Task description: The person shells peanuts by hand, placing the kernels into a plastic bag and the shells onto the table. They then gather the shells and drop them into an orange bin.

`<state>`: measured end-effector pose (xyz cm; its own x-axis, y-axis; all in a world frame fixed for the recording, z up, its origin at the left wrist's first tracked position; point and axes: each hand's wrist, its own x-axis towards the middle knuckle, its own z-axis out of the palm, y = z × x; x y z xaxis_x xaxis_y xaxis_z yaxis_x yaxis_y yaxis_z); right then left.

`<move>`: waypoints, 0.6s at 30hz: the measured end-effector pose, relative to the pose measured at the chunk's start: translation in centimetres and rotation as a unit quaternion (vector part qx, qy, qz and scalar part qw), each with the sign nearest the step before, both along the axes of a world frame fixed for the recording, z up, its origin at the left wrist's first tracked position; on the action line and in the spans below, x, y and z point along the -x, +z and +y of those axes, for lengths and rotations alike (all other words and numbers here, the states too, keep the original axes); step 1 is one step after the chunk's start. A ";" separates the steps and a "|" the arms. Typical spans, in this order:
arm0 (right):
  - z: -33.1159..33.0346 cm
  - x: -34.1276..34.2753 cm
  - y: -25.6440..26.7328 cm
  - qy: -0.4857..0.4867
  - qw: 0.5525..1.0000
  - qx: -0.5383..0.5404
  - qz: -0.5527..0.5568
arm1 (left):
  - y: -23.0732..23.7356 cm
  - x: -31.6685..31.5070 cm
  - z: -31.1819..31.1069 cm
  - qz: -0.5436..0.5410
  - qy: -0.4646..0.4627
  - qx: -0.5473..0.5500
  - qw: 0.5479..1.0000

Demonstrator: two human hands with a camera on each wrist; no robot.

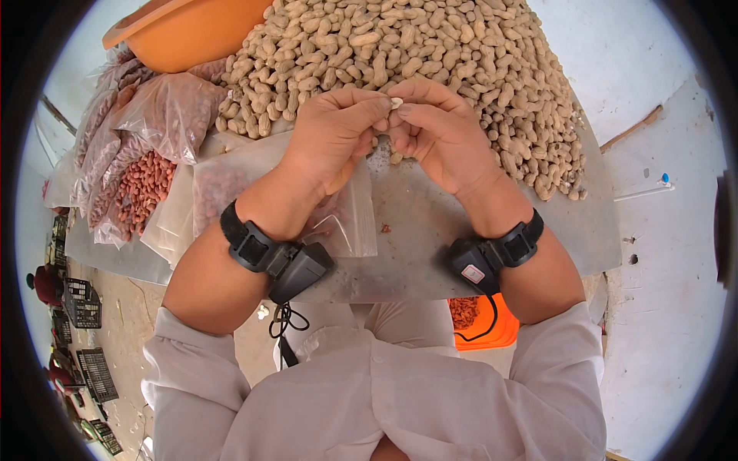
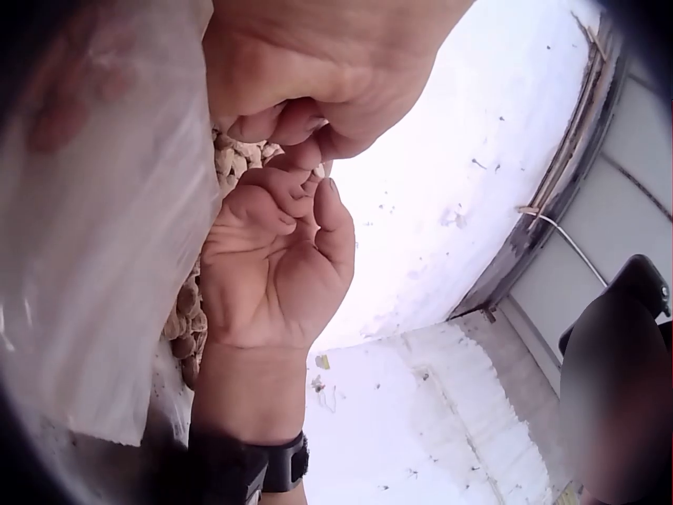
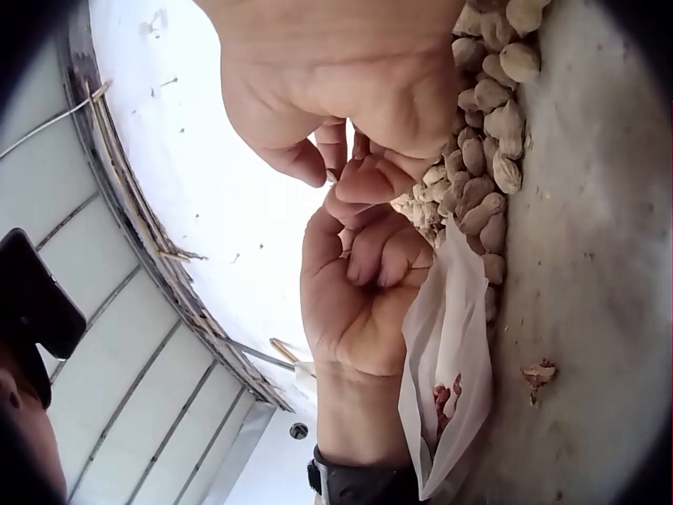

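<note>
Both hands meet at the near edge of the heap of unshelled peanuts [image 1: 377, 58]. Between their fingertips is a peanut shell [image 1: 397, 102], small and with a pale side showing. My left hand [image 1: 330, 134] pinches it from one side between thumb and forefinger. From the other side my right hand [image 1: 444, 138] pinches it too, its remaining fingers curled in toward the palm. The wrist views show the fingertips touching, with most of the shell hidden behind them. Under the left forearm lies a clear plastic bag [image 1: 357, 223] with reddish peanut kernels inside.
Bags of red kernels [image 1: 146, 184] are piled at the left, below an orange basin [image 1: 188, 31]. A scrap of skin [image 3: 538, 377] lies on the metal tabletop [image 1: 419, 261]. Beneath the table's near edge stands an orange container [image 1: 503, 326] with reddish bits. Black crates [image 1: 96, 373] stand on the floor.
</note>
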<state>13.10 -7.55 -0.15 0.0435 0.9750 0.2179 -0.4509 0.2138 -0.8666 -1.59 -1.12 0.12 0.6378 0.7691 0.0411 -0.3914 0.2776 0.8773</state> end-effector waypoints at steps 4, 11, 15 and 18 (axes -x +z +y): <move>-0.1 0.2 0.1 -0.019 1.000 0.005 -0.005 | -0.1 0.0 0.1 -0.003 -0.001 -0.003 1.000; -0.2 0.2 0.2 -0.011 1.000 0.013 -0.001 | -0.2 0.2 0.3 -0.005 -0.007 -0.002 1.000; -0.1 0.1 0.1 -0.010 1.000 0.003 -0.003 | -0.1 0.2 0.4 -0.026 -0.011 0.029 0.999; -0.2 0.2 0.4 -0.004 1.000 0.005 0.004 | 0.2 0.3 0.3 -0.034 -0.015 0.055 0.998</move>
